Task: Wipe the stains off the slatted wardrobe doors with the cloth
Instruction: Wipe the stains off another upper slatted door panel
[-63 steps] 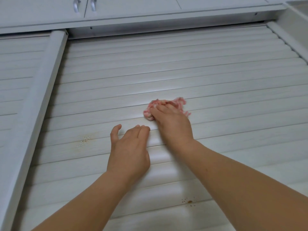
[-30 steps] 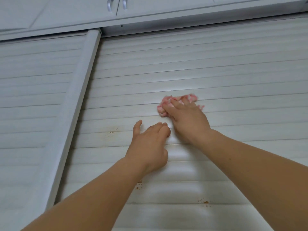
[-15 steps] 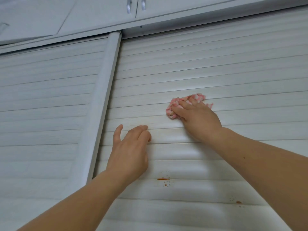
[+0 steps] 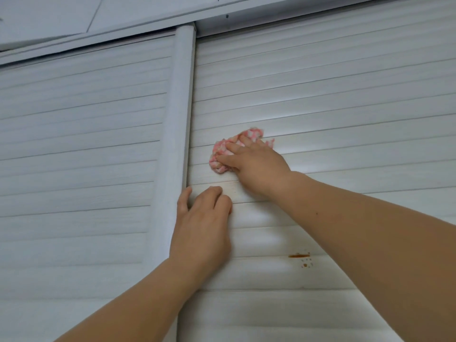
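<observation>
The right hand (image 4: 256,166) presses a bunched pink-and-white cloth (image 4: 223,154) under curled fingers against the right slatted wardrobe door (image 4: 320,95), near its left edge beside the vertical frame post (image 4: 176,119), while the left hand (image 4: 202,225) rests loosely curled below it, holding nothing, and an orange-brown stain (image 4: 299,255) sits lower on the slats.

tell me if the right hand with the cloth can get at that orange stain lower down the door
Probably yes. The stain lies bare on a slat below the right hand and cloth, beside the right forearm; nothing covers it. The left hand rests off to its left.
</observation>
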Demonstrator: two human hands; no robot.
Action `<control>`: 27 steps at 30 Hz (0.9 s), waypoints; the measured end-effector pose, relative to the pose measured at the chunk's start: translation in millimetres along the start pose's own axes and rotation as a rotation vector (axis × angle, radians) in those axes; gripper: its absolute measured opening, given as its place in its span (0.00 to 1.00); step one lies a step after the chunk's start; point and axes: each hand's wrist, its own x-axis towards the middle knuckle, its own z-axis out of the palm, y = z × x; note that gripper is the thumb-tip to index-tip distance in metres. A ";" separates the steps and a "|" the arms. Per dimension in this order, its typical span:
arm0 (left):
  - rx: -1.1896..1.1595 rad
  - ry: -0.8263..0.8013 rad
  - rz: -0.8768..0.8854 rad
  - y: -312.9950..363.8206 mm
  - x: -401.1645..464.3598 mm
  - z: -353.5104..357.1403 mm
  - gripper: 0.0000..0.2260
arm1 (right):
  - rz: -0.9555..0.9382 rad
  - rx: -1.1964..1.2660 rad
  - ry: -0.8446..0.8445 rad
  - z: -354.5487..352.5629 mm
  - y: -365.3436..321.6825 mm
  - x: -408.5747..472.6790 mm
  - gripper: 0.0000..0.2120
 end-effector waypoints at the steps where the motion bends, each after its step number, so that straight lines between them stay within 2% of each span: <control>1: 0.003 0.005 0.002 -0.3 0.2 0.1 0.15 | -0.020 -0.005 -0.027 -0.3 -3.1 4.0 0.22; 6: 0.023 -0.010 0.020 -1.6 -2.8 1.0 0.12 | -0.225 -0.078 -0.095 -6.1 -2.2 -3.2 0.22; 8: 0.034 -0.007 0.031 -2.9 -3.9 0.4 0.12 | -0.253 -0.117 -0.103 -11.5 1.8 -16.8 0.23; 14: 0.025 0.056 0.064 -9.3 -8.5 -0.5 0.16 | -0.095 -0.191 -0.101 -36.5 15.6 -59.6 0.24; 20: 0.028 0.041 0.053 -8.8 -7.5 -3.4 0.15 | 0.073 -0.146 0.010 -40.5 39.8 -94.3 0.16; 24: 0.008 0.034 0.045 -7.0 -6.5 -3.6 0.15 | 0.192 -0.116 0.029 -30.9 24.4 -89.6 0.13; 27: 0.000 0.036 0.050 -7.6 -7.6 -3.2 0.14 | 0.186 -0.117 0.009 -27.1 3.6 -78.5 0.14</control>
